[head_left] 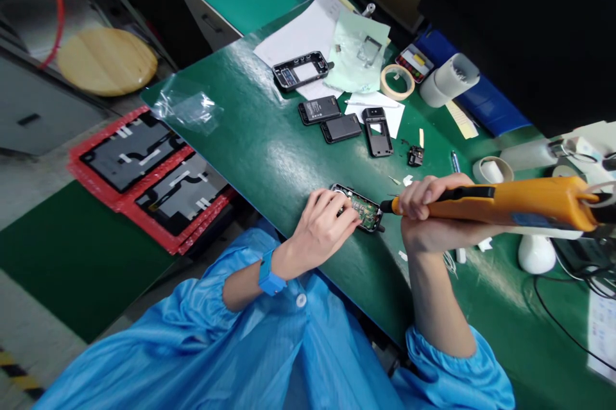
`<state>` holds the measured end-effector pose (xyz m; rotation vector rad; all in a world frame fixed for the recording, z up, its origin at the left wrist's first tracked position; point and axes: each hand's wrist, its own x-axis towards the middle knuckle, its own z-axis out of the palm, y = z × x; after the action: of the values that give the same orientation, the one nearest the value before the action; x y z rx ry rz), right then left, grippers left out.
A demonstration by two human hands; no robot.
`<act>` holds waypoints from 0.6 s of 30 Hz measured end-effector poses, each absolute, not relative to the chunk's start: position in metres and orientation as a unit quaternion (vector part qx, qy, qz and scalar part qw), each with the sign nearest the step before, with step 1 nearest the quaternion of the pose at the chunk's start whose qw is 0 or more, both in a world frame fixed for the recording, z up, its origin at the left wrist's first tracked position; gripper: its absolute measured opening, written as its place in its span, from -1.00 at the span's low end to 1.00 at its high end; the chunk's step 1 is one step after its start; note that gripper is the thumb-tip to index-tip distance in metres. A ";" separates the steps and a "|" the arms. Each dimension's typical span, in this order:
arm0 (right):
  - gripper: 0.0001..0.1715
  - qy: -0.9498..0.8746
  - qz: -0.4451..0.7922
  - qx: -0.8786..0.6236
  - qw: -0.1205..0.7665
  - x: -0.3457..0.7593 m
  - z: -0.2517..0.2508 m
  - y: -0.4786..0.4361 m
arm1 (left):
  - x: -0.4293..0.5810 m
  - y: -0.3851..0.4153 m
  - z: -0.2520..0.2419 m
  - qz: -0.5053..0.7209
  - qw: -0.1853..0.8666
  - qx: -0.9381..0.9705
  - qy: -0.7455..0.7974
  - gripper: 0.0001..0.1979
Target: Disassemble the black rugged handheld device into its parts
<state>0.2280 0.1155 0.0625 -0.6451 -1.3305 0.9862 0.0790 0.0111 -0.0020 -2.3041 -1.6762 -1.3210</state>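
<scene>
Near the front edge of the green bench lies an opened handset point(366, 210), its green circuit board facing up in a black case. My left hand point(321, 225) is closed over its left end, fingers pressed on the case and board. Wrapped in my right hand point(428, 214) is an orange electric screwdriver point(520, 203) with a black lever. Its dark tip points left and meets the handset's right end; I cannot tell whether it sits on a screw. Behind the handset are two black batteries point(319, 110) and a black phone housing point(378, 133).
Another open case point(301, 71) lies farther back near a pale green sheet point(357, 51). A tape roll point(397, 81) and white cup point(450, 80) stand behind. Red-wrapped panels point(132, 153) are left of the bench, beside a round wooden stool point(106, 61). Cables point(553, 314) lie at right.
</scene>
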 end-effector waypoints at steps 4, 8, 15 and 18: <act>-0.02 -0.586 0.423 -0.276 0.634 0.228 0.063 0.117 | 0.079 0.011 -0.003 -0.411 -0.011 -0.735 -0.539 -0.84; 0.01 -0.581 0.412 -0.283 0.643 0.227 0.062 0.119 | 0.078 0.012 -0.003 -0.417 0.001 -0.734 -0.536 -0.83; -0.05 -0.575 0.429 -0.265 0.645 0.224 0.064 0.116 | 0.078 0.012 -0.001 -0.422 0.008 -0.740 -0.523 -0.86; -0.06 -0.573 0.434 -0.275 0.639 0.223 0.067 0.116 | 0.077 0.013 -0.001 -0.427 0.008 -0.739 -0.521 -0.85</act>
<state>0.2234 0.1164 0.0672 -0.6266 -1.3069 0.9902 0.0768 0.0128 -0.0012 -2.3094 -1.6286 -1.3349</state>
